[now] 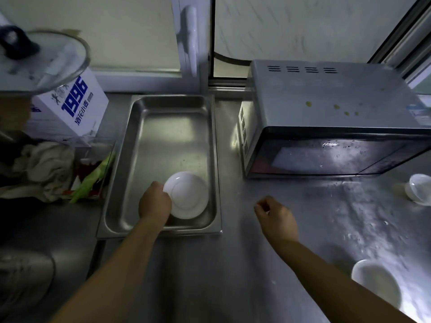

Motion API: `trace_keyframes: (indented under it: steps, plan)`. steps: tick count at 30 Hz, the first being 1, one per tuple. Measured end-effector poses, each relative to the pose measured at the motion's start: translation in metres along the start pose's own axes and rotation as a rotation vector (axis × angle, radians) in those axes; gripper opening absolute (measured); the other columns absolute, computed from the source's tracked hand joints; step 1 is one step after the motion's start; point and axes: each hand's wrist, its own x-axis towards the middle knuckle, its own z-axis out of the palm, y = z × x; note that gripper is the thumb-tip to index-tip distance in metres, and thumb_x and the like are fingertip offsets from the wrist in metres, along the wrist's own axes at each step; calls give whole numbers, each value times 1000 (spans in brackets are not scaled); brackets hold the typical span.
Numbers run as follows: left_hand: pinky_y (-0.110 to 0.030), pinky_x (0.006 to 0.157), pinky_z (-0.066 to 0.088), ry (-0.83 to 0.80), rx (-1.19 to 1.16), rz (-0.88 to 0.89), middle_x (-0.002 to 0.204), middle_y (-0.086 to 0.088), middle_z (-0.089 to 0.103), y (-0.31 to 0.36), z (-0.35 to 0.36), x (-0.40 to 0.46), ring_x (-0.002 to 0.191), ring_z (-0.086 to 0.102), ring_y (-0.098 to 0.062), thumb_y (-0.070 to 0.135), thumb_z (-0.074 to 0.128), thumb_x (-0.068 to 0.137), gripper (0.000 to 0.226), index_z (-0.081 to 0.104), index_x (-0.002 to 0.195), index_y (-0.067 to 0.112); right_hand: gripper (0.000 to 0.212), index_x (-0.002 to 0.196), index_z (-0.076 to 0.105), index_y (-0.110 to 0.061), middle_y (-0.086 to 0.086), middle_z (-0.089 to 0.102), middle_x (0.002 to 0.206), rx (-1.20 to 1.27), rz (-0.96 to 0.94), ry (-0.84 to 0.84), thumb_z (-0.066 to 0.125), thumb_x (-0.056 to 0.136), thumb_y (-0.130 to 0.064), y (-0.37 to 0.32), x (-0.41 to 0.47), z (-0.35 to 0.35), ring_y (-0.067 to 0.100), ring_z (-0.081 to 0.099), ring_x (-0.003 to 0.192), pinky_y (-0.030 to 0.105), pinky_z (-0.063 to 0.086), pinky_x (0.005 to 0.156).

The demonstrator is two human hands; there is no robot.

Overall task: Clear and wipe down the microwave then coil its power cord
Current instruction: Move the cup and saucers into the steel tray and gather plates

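Grip: left hand (155, 202) holds white plate (186, 194) by its near-left rim, low in steel tray (140, 117). Right hand (276, 217): loosely curled, empty, nearer the microwave (326, 117), which stands right of tray, door closed.

The brushed steel tabletop (291, 264) and steel tray (168, 127) look dull-shiny, the microwave (326, 101) is matt metal with a glossy dark door, the saucer (186, 194) glossy white.
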Motion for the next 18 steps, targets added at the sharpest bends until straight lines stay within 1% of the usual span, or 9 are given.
trace_keyframes:
  steps: [3, 5, 7, 11, 13, 15, 16, 18]
  plan:
    - [-33, 65, 35, -64, 39, 26, 101, -21, 60, -11, 7, 6, 84, 54, -35, 6, 44, 88, 15, 52, 100, 3, 12, 77, 58, -18, -1, 58, 65, -5, 59, 5, 58, 88, -22, 4, -12, 5, 16, 52, 56, 25, 35, 47]
    - [-32, 63, 34, -82, 35, 48, 99, -20, 61, -16, 9, 10, 76, 47, -28, 6, 44, 87, 14, 54, 98, 4, 11, 78, 58, -18, -3, 58, 64, -13, 87, 14, 58, 89, -20, 6, -18, 6, 15, 52, 56, 26, 38, 48]
    - [-31, 63, 33, -107, 43, 68, 99, -18, 62, -20, 9, 13, 74, 45, -25, 9, 45, 88, 16, 56, 98, 5, 11, 78, 58, -19, -4, 58, 65, -9, 116, 31, 58, 89, -19, 7, -24, 6, 15, 53, 57, 27, 40, 50]
    - [-31, 66, 38, -143, 123, 85, 104, -16, 61, -24, 9, 16, 89, 56, -34, 15, 45, 87, 21, 59, 101, 7, 8, 83, 62, -16, 3, 63, 72, 4, 169, 48, 56, 89, -17, 9, -35, 5, 22, 58, 62, 35, 48, 56]
    - [-33, 70, 41, -102, 133, 113, 109, -14, 60, -20, 9, 12, 96, 57, -34, 16, 47, 87, 25, 61, 107, 9, 7, 86, 62, -16, 3, 64, 75, 2, 184, 52, 56, 90, -17, 12, -40, 2, 23, 58, 63, 35, 49, 58]
    - [-36, 77, 44, -35, 66, 205, 114, -12, 59, -7, 11, 3, 102, 56, -32, 15, 50, 87, 28, 61, 112, 11, 7, 88, 62, -17, 4, 64, 77, 0, 207, 62, 55, 91, -18, 18, -44, -4, 23, 58, 65, 36, 49, 59]
    - [-37, 79, 44, -9, 27, 269, 114, -11, 60, 3, 13, -4, 103, 56, -31, 14, 51, 87, 28, 62, 112, 12, 7, 88, 61, -18, 4, 64, 76, -5, 230, 74, 55, 91, -19, 23, -46, -8, 24, 58, 65, 35, 48, 59]
    - [-33, 76, 43, 17, -28, 400, 109, -8, 63, 26, 19, -20, 100, 58, -28, 11, 51, 86, 25, 65, 106, 13, 9, 86, 61, -21, 3, 64, 75, -19, 295, 100, 53, 91, -21, 37, -50, -19, 24, 59, 66, 34, 47, 59]
